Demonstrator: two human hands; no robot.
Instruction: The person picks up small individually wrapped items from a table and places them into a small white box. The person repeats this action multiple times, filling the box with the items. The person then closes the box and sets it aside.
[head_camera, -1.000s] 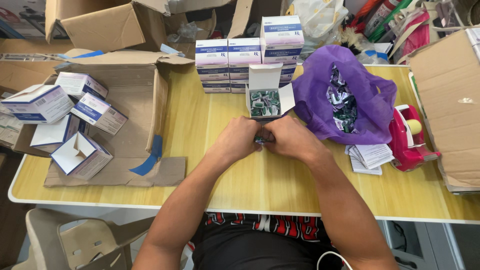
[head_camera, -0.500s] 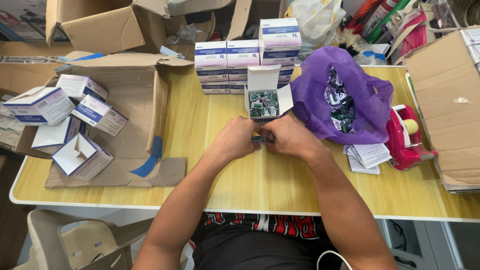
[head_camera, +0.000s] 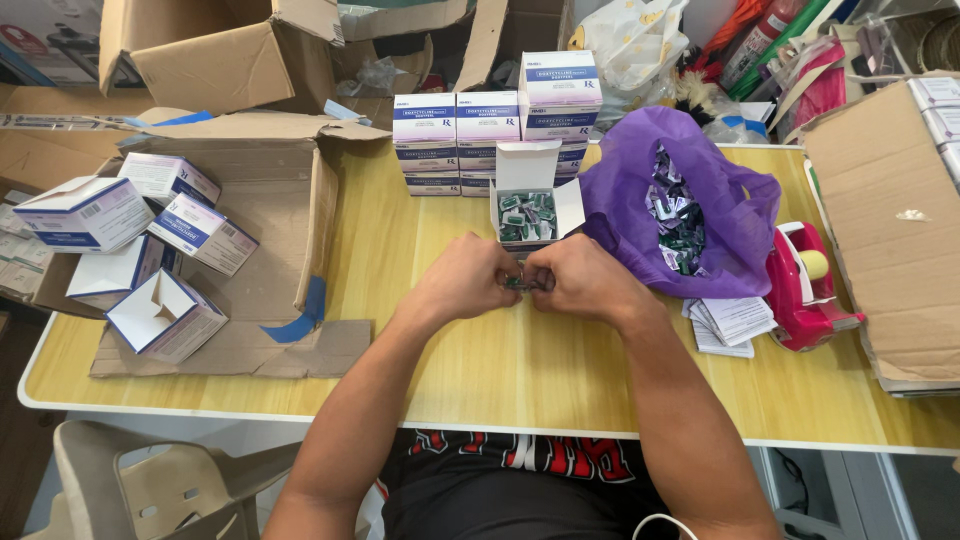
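While the open box (head_camera: 527, 215) stands just beyond, both hands' (head_camera: 530, 280) grips pinch small green packets (head_camera: 518, 284).

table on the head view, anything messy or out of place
Yes. The small white-and-blue cartons at the left lie tumbled at odd angles on a torn, flattened brown cardboard box, one with its flaps open. The stacked cartons at the back stand neatly.

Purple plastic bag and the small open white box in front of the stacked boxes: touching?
Touching. The head view shows the purple plastic bag pressing against the small open white box's right flap, no gap visible.
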